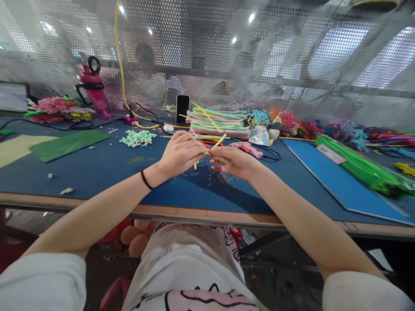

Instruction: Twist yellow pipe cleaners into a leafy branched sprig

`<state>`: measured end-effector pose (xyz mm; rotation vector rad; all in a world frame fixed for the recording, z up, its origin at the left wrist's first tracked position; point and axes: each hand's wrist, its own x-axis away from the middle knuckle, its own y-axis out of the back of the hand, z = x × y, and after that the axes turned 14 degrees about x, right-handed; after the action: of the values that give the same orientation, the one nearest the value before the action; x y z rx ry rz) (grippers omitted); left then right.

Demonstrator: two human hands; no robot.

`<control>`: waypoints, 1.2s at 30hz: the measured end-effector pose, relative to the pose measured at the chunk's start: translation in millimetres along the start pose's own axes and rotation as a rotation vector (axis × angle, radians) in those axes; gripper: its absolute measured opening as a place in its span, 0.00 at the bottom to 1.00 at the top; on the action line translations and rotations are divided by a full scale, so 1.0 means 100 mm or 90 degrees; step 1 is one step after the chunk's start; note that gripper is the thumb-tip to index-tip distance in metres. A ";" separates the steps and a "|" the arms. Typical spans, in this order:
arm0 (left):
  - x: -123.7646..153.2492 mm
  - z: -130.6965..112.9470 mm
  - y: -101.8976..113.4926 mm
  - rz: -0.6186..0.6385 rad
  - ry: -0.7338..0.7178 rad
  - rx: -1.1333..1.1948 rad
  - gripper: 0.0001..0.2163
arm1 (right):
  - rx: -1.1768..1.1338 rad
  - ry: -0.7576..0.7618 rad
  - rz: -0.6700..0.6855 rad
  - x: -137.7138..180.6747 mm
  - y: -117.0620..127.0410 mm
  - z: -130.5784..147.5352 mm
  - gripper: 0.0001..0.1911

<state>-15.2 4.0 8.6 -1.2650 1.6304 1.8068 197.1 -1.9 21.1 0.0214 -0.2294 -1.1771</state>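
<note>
Over the middle of the blue table, my left hand [183, 153] and my right hand [235, 162] meet at the fingertips. Between them is a short yellow pipe cleaner [219, 141], its upper end sticking out to the upper right and another yellow end showing below my left fingers. Both hands pinch it; the exact grip is partly hidden by the fingers. Just behind the hands lies a thick stack of pastel pipe cleaners [217, 121]. A pink glue gun [248, 148] rests behind my right hand. Left of my left hand is a heap of mint-green twisted pieces [138, 138].
A phone [183, 109] stands upright behind. At left are a pink bottle [94, 88], a green sheet [69, 144] and a colourful bundle [58, 108]. At right lie a blue board [337, 177] and a bagged green bundle [366, 166]. Perforated metal mesh [201, 52] rises behind the table.
</note>
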 end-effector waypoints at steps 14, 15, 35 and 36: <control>-0.03 0.01 -0.14 -0.014 0.516 0.553 0.18 | 0.182 0.142 -0.114 -0.05 0.09 0.01 0.11; -0.03 0.01 -0.15 -0.037 0.439 0.492 0.20 | 0.130 0.103 -0.107 -0.06 0.10 -0.01 0.12; -0.02 -0.01 -0.09 -0.013 0.177 0.056 0.11 | 0.141 0.173 -0.104 -0.05 0.05 -0.03 0.12; -0.02 -0.01 -0.11 -0.005 0.254 0.119 0.13 | 0.189 0.213 -0.124 -0.05 0.06 -0.03 0.11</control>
<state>-4.8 5.8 3.8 -1.6130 1.9423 1.4182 201.2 4.7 18.3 0.5065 -0.1051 -1.3035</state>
